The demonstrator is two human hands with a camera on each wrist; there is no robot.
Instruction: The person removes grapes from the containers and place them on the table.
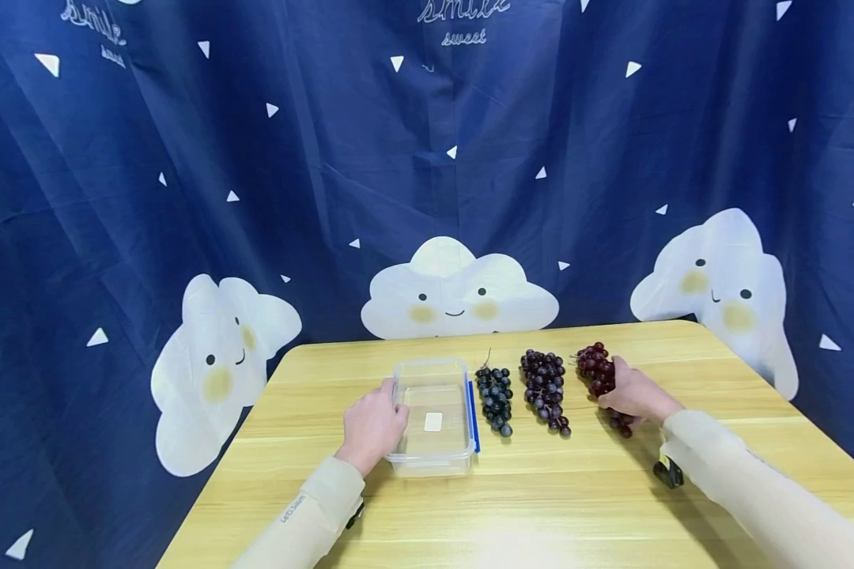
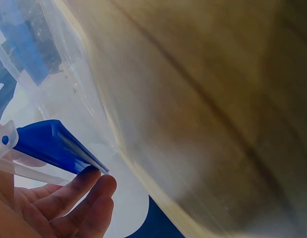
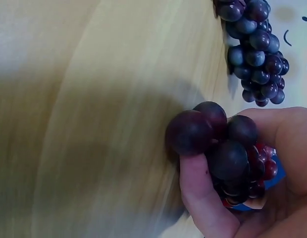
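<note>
My left hand (image 1: 372, 424) grips the left side of a clear plastic food container (image 1: 430, 466), which stands without a lid on the table. In the left wrist view its fingertips touch a blue clip (image 2: 52, 144) on that side. My right hand (image 1: 639, 395) holds a bunch of dark red grapes (image 1: 595, 368) at the right, thumb and fingers curled round its lower part. The palm side hides some of the grapes. Left of it lies a bunch of purple grapes (image 1: 543, 386), and nearest the container a bunch of blue-black grapes (image 1: 496, 401) with a thin stem.
A light wooden table (image 1: 541, 490) carries everything. Behind it hangs a dark blue curtain (image 1: 427, 158) with white clouds and small triangles. Another blue clip (image 1: 474, 416) hangs down on the container's right side, close to the blue-black grapes.
</note>
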